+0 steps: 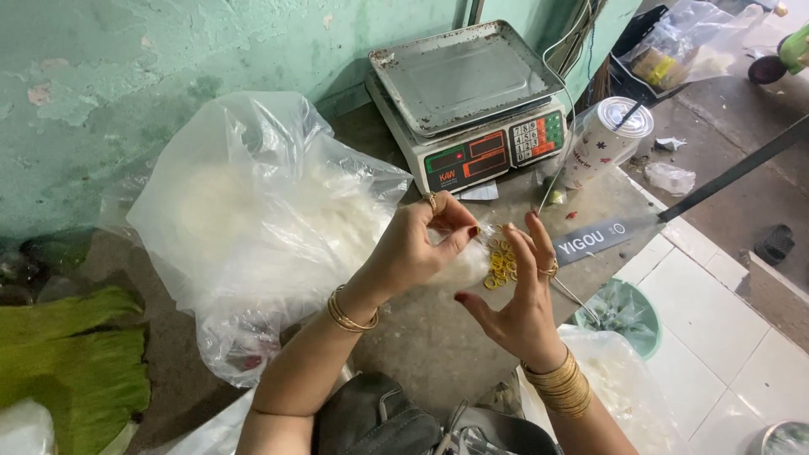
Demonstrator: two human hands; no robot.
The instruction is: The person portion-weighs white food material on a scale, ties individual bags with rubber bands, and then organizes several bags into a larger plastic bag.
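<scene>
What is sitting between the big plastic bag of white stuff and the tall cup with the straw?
In the head view, a weighing scale with a metal pan stands between the large clear bag and the lidded cup.

Even, soft daylight, medium-bright, no hard shadows. Brighter toward the right, where the white floor tiles [708, 320] run near overexposed. Mild glare on the big plastic bag [253, 202] and the scale's metal pan [463, 76]. Centre is sharp; slight softness on the fingers. Wide-angle lens: edges bend outward, corners stretch, and the green leaves [67, 371] at lower left look soft.
</scene>
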